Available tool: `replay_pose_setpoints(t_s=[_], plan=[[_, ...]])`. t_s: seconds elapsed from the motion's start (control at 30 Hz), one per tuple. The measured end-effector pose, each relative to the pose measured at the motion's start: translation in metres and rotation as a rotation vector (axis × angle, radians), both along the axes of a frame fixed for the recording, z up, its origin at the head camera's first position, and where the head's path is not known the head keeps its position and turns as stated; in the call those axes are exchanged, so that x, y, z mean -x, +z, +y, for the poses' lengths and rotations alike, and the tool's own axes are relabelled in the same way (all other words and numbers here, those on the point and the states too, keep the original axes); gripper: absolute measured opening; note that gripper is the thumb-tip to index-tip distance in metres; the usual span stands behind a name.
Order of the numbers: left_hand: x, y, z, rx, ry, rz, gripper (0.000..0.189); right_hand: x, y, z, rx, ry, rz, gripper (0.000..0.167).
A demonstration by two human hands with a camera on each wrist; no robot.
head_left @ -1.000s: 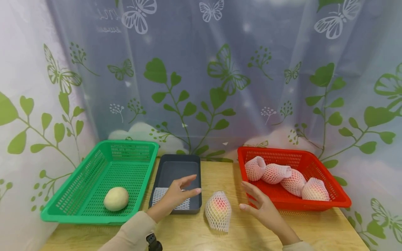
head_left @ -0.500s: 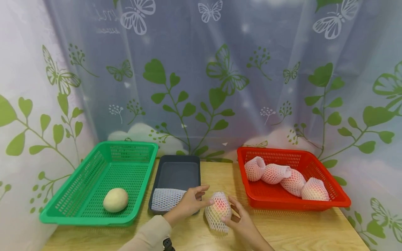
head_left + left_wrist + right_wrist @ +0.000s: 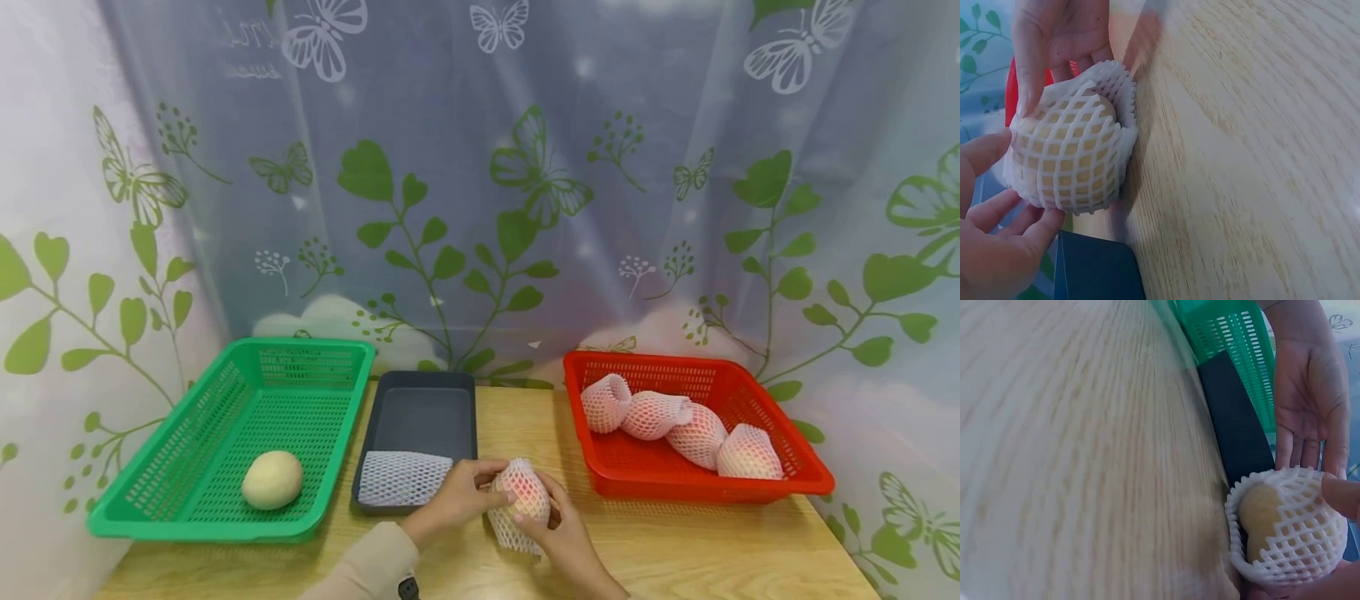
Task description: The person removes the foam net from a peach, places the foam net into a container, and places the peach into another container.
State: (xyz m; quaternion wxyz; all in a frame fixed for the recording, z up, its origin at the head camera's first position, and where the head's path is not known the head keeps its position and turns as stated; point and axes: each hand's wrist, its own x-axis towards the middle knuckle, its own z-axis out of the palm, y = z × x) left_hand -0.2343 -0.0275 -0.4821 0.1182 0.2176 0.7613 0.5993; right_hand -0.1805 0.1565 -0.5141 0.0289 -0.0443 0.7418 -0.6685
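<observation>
A peach in a white foam net sleeve (image 3: 525, 493) is on the wooden table at the front middle, between my two hands. My left hand (image 3: 456, 502) holds its left side, thumb on the near face and fingers at the far side. From the right, my right hand (image 3: 566, 540) grips it with thumb in front and fingers behind. In the left wrist view, the net (image 3: 1066, 156) wraps the peach and gapes at one end. Through that opening in the right wrist view, the bare yellow peach (image 3: 1260, 522) shows a crease.
Left of my hands is a dark grey tray (image 3: 423, 412) with a flat white foam net (image 3: 405, 479) in it. A green basket (image 3: 288, 527) at left holds one bare pale peach (image 3: 272, 481). The red basket (image 3: 697, 487) at right has several netted peaches (image 3: 696, 435).
Both hands have come in from either side and closed around the netted peach. The left hand moved right, off the tray and its flat net; the right hand moved left, away from the red basket.
</observation>
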Motion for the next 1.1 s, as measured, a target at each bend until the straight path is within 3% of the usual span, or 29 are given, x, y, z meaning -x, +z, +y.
replay_pose_setpoints(t_s=[0.13,0.27,0.47,0.63,0.83,1.0,1.1], plan=[[-0.001,0.000,0.000,-0.005,0.020,0.009,0.047,0.002,0.001,-0.005,-0.094,-0.109,-0.029,0.079],[-0.003,-0.001,0.000,-0.011,0.080,0.020,0.044,0.003,0.001,-0.006,-0.117,-0.152,-0.032,0.075],[-0.004,0.003,0.000,0.042,0.208,0.053,0.045,0.004,0.009,-0.011,-0.142,-0.173,0.098,0.071],[-0.011,0.013,0.002,0.006,0.267,0.057,0.047,0.007,0.016,-0.016,-0.259,-0.201,0.160,0.088],[-0.020,0.026,0.004,-0.080,0.282,0.054,0.046,0.014,0.025,-0.018,-0.379,-0.211,0.261,0.106],[-0.026,0.034,0.001,-0.136,0.255,0.060,0.043,0.020,0.035,-0.012,-0.520,-0.215,0.370,0.105],[-0.026,0.037,-0.004,-0.163,0.224,0.067,0.040,0.024,0.042,-0.005,-0.515,-0.167,0.372,0.102]])
